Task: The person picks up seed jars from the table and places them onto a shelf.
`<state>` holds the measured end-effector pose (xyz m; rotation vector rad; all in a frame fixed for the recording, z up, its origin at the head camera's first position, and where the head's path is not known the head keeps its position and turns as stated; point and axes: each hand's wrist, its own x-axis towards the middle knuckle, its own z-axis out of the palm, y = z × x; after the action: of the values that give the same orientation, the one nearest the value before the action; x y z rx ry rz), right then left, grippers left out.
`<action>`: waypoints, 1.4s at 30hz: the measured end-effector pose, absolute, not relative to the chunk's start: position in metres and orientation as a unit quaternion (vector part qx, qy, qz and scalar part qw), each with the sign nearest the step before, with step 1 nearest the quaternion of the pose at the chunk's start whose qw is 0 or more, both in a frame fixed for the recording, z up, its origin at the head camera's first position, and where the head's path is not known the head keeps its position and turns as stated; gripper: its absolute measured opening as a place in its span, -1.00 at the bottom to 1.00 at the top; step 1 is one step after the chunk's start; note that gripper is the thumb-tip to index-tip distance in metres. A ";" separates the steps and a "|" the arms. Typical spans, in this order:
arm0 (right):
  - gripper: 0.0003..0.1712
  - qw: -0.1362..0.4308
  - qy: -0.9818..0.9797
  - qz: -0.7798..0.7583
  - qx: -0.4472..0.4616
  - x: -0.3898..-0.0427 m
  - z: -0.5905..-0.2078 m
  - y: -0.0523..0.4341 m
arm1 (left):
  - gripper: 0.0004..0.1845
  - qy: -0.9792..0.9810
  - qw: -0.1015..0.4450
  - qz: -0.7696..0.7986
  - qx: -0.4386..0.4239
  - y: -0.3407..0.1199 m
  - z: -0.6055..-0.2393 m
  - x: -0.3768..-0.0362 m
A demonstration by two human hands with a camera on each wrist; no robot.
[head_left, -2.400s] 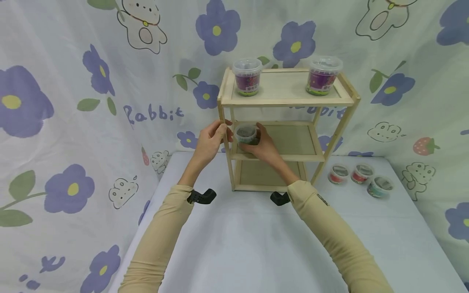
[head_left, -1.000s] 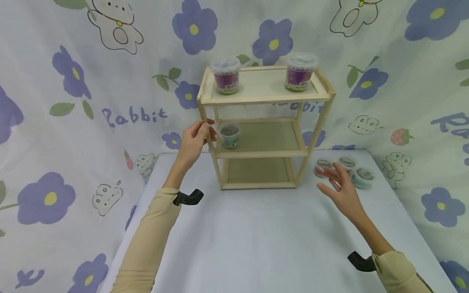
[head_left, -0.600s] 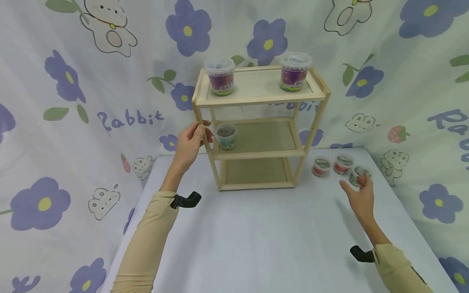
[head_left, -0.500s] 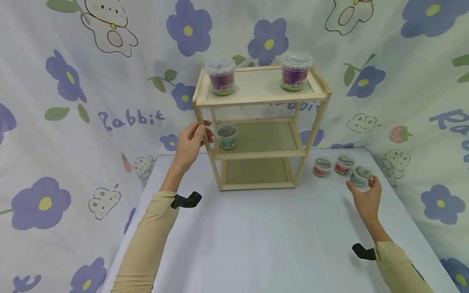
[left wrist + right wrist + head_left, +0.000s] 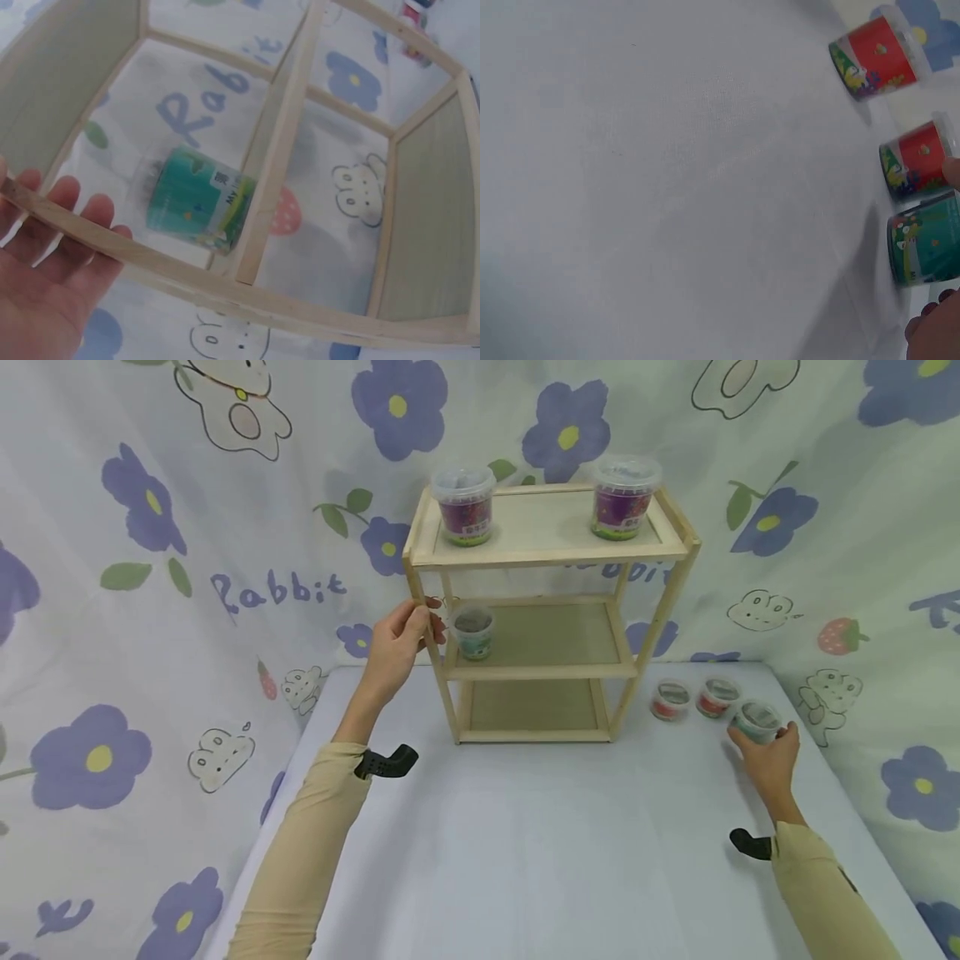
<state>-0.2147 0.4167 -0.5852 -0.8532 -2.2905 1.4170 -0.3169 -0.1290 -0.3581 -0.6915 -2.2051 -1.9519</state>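
Note:
My left hand (image 5: 395, 647) grips the left front post of a three-tier wooden shelf (image 5: 536, 672); its fingers (image 5: 64, 196) curl round the wood in the left wrist view. Close by, a green-labelled plastic tub (image 5: 474, 633) stands upright on the middle tier. At the table's right side, my right hand (image 5: 772, 762) has thumb and fingers on either side of another green-labelled tub (image 5: 757, 722). That tub (image 5: 926, 244) stands on the table in the right wrist view, with the thumb above and curled fingertips below it at the frame edge.
Two red-labelled tubs (image 5: 671, 700) stand just left of the right hand's tub. Two larger purple-labelled tubs (image 5: 467, 508) sit on the shelf's top tier. A patterned cloth (image 5: 247, 693) hangs behind the white table (image 5: 540, 843).
My right hand has let go of the green tub on the middle tier, moved right past the red tubs and come round the other green tub. The left hand has stayed on the post.

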 end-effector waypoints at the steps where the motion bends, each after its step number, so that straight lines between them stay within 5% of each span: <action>1: 0.21 0.153 -0.797 0.499 -0.303 -0.216 -0.585 0.417 | -0.66 -0.726 0.057 -0.645 -0.229 -0.128 -0.357 -0.317; 42: 0.01 0.157 -0.775 0.513 -0.333 -0.225 -0.603 0.421 | -0.67 -0.745 0.068 -0.623 -0.228 -0.121 -0.335 -0.292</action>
<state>-0.2254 0.4207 -0.6032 -0.9527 -2.2192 1.4689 -0.2921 -0.1209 -0.3354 -0.6863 -2.2429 -1.8776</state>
